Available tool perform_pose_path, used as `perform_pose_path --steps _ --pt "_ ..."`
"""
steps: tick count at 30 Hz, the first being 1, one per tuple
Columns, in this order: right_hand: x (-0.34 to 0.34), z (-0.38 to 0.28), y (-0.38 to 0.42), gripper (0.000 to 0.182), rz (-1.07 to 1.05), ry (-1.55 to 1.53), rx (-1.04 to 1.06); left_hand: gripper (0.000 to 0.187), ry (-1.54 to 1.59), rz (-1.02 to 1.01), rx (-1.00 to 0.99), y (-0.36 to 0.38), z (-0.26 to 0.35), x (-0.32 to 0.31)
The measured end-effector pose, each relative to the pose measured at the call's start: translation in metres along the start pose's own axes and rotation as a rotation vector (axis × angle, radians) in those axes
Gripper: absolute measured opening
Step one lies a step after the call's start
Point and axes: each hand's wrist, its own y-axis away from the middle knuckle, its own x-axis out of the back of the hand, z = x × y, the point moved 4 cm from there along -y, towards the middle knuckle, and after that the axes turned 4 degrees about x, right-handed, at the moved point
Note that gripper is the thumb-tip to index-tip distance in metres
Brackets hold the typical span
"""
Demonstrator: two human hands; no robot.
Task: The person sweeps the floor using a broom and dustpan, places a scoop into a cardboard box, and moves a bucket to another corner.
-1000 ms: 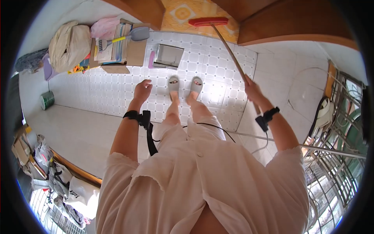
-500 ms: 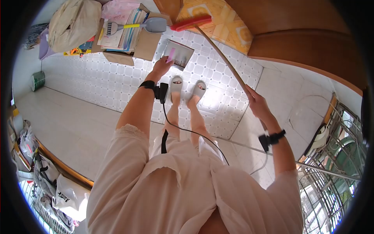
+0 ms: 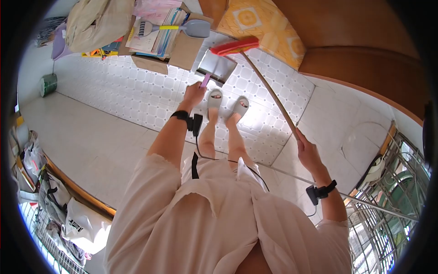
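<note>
My left hand (image 3: 195,94) is closed around the pink handle of a metal dustpan (image 3: 218,65), whose pan lies over the white patterned floor ahead of my feet. A broom (image 3: 272,91) slants across the right side, its wooden stick gripped in my right hand (image 3: 309,154). The broom's red head (image 3: 235,46) is at the far edge of the dustpan, overlapping its upper corner in this view. Both wrists carry black straps with small devices, and a cable runs from the left one.
A cardboard box (image 3: 186,49) of papers and books, with a grey toy shovel (image 3: 197,28) on top, stands left of the dustpan. Beyond the broom are a yellow patterned mat (image 3: 255,20) and brown wooden furniture (image 3: 346,59). Wire racks (image 3: 392,205) stand at right.
The broom head has come down towards the dustpan and now overlaps its far edge. The dustpan is tilted differently, with its handle lower. My right hand has shifted slightly downward.
</note>
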Motion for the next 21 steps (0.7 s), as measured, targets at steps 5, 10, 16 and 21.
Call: perform_pose_path --steps 5,10,16,21 --pt "0.021 -0.056 -0.072 0.048 -0.058 0.405 0.248 0.033 0.044 0.109 -0.004 0.043 -0.043 0.004" --pt "-0.018 -0.091 -0.164 0.056 -0.135 0.493 0.304 0.022 0.764 0.093 0.433 0.066 -0.085 0.0" --pt "-0.021 0.034 -0.129 0.052 -0.103 0.446 0.208 0.022 0.795 0.169 0.515 0.083 -0.106 -0.005" --pt "-0.048 0.115 -0.049 0.048 -0.077 0.259 0.001 0.023 0.317 0.222 0.325 0.087 -0.128 0.007"
